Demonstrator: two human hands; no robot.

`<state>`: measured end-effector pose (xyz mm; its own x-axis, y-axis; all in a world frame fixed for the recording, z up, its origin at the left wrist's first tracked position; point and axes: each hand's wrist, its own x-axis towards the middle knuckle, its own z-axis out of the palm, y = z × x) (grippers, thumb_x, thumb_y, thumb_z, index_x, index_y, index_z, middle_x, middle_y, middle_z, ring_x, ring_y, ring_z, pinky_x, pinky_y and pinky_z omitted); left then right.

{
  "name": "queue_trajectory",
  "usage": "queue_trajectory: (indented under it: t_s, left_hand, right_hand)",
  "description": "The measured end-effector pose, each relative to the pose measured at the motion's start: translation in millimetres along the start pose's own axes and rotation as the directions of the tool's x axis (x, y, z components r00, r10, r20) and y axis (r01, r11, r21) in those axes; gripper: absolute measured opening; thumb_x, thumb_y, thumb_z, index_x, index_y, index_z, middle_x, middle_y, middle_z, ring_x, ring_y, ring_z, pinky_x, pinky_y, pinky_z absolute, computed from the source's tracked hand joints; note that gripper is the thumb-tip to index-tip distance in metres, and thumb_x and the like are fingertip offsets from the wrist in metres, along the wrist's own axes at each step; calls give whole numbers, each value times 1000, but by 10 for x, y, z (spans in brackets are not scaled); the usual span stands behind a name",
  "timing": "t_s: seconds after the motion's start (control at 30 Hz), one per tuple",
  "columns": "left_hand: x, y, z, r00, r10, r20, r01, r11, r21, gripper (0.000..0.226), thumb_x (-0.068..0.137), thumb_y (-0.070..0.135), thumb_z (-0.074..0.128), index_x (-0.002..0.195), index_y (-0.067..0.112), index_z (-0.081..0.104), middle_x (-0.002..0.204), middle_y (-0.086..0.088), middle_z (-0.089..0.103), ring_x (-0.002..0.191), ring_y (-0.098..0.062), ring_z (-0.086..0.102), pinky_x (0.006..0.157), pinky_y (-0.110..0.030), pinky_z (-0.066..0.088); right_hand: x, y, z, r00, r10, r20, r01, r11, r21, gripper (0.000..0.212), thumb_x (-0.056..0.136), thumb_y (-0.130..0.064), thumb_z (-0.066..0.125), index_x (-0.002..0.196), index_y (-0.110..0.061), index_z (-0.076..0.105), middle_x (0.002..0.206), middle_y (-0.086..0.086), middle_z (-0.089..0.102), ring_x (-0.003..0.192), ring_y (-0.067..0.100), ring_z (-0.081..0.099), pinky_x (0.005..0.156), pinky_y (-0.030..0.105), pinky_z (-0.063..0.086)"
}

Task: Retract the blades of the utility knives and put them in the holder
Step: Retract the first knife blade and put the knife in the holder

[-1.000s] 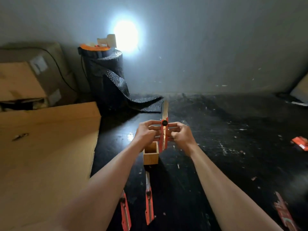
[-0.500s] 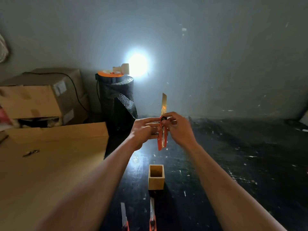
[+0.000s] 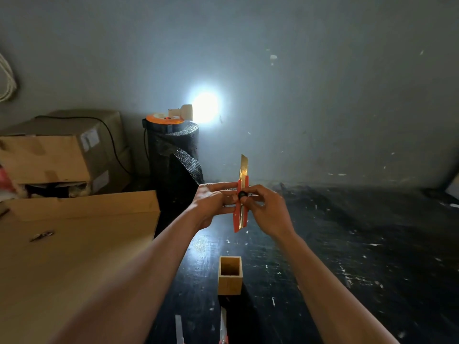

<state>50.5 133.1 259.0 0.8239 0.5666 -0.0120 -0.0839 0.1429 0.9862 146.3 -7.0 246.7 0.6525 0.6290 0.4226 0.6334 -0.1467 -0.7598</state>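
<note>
While you hold one orange utility knife (image 3: 240, 206) upright above the desk (image 3: 347, 244), blade (image 3: 243, 165) extended upward, your left hand (image 3: 211, 202) and right hand (image 3: 268, 207) both pinch it. One empty wooden holder (image 3: 229, 275) stands below; two more blades (image 3: 178, 328) lie nearer you.

cardboard boxes (image 3: 57, 155) stacked far left | black bubble-wrap roll (image 3: 173, 155) upright by wall | lamp (image 3: 205, 108) lit
</note>
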Motion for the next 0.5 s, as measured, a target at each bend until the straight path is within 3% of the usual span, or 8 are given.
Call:
queue_trajectory:
  t_s: [0.1,0.2,0.33,0.5]
  left_hand:
    - [2,-37,27,1000,-20,3,20,1000,-10,35,87,-13,66,113,7,79,106,-19,80,97,-38,78,87,-47,64]
    - [6,-42,51,1000,-30,4,30,1000,-2,31,90,-11,66,109,9,80,105,-17,81,94,-34,79,83,-44,65]
    - [40,25,83,1000,-5,-1,5,999,32,20,91,3,73,109,7,80,103,-19,81,94,-36,79,84,-52,64]
    - [81,62,106,999,-2,-44,5,998,56,20,88,-2,73,105,5,81,98,-18,81,87,-35,80,75,-50,66]
  right_hand:
    - [-42,-2,-20,1000,10,-7,-10,1000,8,19,95,-27,63,113,-22,68,114,-2,72,106,18,68,94,36,54]
    - [-43,-13,-52,1000,18,-5,-18,1000,-12,20,95,-26,63,114,-21,68,115,0,73,106,19,69,95,38,54]
    - [-13,-18,-75,999,21,26,-20,999,-44,21,94,-24,65,115,-20,68,114,0,73,105,20,69,95,40,55]
    - [-21,-6,-77,999,21,37,-19,999,-41,21,94,-24,65,114,-19,68,113,-2,73,105,18,69,94,36,53]
